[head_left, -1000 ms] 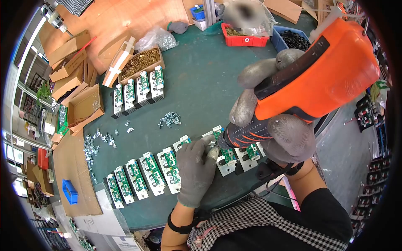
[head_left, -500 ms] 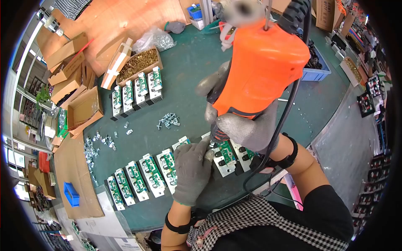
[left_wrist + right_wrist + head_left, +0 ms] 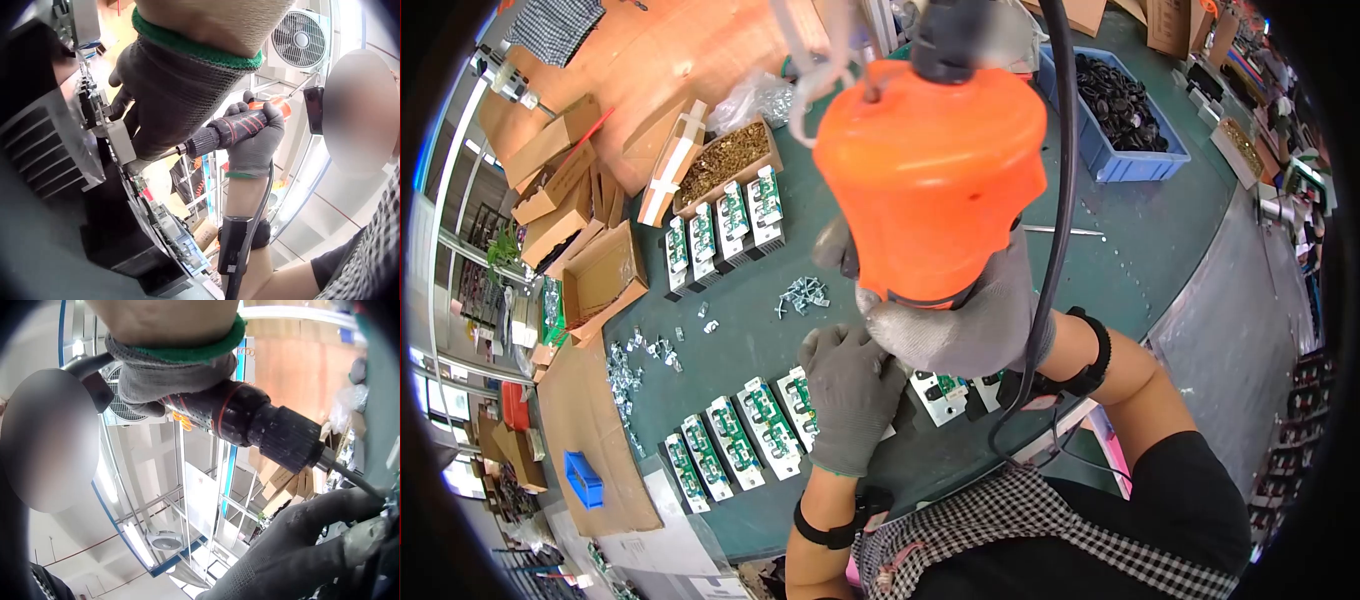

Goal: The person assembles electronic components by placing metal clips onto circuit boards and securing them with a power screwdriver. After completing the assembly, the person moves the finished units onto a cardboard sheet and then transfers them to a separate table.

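Note:
My right hand grips an orange electric screwdriver, its body standing nearly upright in the head view. In the right wrist view its bit reaches down to the thumb and index fingertips of my gloved left hand. That hand bends over one circuit board in a row of boards on heat sinks, its fingers and thumb on either side of the board in the left wrist view. A finned heat sink shows beside it. The bit's contact point is hidden by the fingers.
Several more boards on black heat sinks stand at the back left, before a carton of brass-coloured parts. Loose metal clips lie mid-table. A blue bin of black parts stands at the back right. The screwdriver's cable hangs beside my right arm.
The screwdriver in my right hand has swung left and become more upright, from a slant to the right. My left hand has shifted slightly left along the board row.

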Available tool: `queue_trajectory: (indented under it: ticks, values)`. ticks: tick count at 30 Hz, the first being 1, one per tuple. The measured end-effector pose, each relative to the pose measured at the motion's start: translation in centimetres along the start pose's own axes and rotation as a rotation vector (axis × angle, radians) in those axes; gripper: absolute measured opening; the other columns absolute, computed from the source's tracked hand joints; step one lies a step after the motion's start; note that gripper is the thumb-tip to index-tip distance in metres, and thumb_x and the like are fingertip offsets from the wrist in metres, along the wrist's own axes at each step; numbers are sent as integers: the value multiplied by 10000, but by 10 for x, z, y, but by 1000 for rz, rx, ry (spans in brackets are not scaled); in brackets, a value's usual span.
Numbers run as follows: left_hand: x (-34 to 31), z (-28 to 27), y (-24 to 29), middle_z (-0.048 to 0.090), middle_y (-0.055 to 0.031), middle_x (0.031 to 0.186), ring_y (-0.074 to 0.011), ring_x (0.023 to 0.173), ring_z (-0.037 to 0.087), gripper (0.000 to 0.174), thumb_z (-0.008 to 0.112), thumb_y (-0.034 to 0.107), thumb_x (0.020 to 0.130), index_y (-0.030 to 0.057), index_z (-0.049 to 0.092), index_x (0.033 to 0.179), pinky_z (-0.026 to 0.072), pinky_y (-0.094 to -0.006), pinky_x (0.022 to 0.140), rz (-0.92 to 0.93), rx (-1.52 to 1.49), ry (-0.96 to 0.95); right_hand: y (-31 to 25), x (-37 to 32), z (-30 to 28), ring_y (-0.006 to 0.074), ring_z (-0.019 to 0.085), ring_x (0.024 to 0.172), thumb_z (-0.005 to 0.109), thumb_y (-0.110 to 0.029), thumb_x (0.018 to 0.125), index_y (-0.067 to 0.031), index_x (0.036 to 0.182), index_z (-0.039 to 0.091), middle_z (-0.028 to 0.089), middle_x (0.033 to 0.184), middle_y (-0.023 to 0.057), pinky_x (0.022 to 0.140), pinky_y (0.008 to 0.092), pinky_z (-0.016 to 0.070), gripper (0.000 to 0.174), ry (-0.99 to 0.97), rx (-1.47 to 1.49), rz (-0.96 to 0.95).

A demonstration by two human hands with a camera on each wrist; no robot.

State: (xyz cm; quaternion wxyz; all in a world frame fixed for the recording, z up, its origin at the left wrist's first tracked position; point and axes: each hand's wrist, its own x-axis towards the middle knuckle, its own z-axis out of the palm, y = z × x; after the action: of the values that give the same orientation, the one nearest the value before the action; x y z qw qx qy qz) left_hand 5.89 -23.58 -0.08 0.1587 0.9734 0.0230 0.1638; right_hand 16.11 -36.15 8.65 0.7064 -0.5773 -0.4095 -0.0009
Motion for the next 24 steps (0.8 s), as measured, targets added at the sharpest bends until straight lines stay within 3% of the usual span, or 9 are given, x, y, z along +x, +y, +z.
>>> queue_trajectory:
  ticks: [2, 5, 7, 12, 15, 18, 22, 24]
  values:
    - [-3, 13, -9, 626, -51, 820, -245, 896, 574, 163, 705, 239, 740, 92, 687, 809, 337, -434, 980, -8, 5, 41, -6, 0, 1, 146, 608, 873, 709, -67, 672, -33, 1128, 523, 621, 964, 66, 768, 305, 499, 494, 46, 97, 66]
    - [0, 20, -16, 618, -63, 812, -241, 871, 585, 198, 701, 247, 735, 89, 672, 850, 343, -439, 972, 11, -33, 95, 1, 2, 10, 134, 635, 897, 721, -16, 675, -54, 1022, 630, 672, 969, 24, 754, 295, 527, 360, 111, 31, -46]
    - [-1, 21, -20, 615, -60, 811, -236, 872, 589, 236, 711, 255, 723, 93, 659, 887, 348, -435, 968, 77, -5, 131, 3, 7, 12, 155, 646, 875, 725, -39, 653, -63, 992, 649, 678, 946, 22, 745, 309, 528, 348, 79, 53, -20]
    - [-10, 25, -24, 621, -47, 822, -230, 881, 594, 287, 723, 271, 706, 101, 640, 922, 338, -418, 981, 26, -110, 81, -7, 1, 7, 234, 654, 763, 729, -122, 593, -101, 882, 688, 685, 874, 32, 722, 346, 523, 293, 89, -371, -203]
    - [-6, 21, -23, 628, -41, 844, -226, 895, 596, 289, 719, 284, 716, 105, 641, 929, 323, -408, 1001, -8, -109, 24, -4, 3, 4, 211, 630, 800, 720, -107, 622, -87, 945, 634, 645, 906, 49, 735, 335, 507, 335, 50, -344, -189]
    - [-10, 27, -26, 632, -32, 921, -215, 955, 589, 330, 714, 297, 736, 111, 632, 996, 309, -403, 1021, -5, -103, 23, 4, 4, 11, 187, 568, 806, 692, -49, 671, -38, 1062, 518, 550, 921, 93, 734, 309, 473, 428, 58, -241, -271]
    - [-41, 54, -64, 546, -80, 1234, -253, 1187, 501, 512, 654, 337, 832, 127, 510, 1276, 325, -402, 1068, 62, 4, -112, 2, 3, 17, 179, 561, 808, 678, -28, 678, -37, 1065, 512, 542, 921, 85, 730, 308, 469, 421, 65, -110, -322]
    - [-35, 47, -59, 539, -87, 1278, -262, 1219, 488, 540, 649, 348, 837, 129, 500, 1308, 316, -403, 1077, 81, 53, -133, 6, 5, 17, 176, 563, 804, 681, -32, 679, -34, 1065, 510, 549, 918, 86, 729, 306, 471, 422, 45, -51, -282]
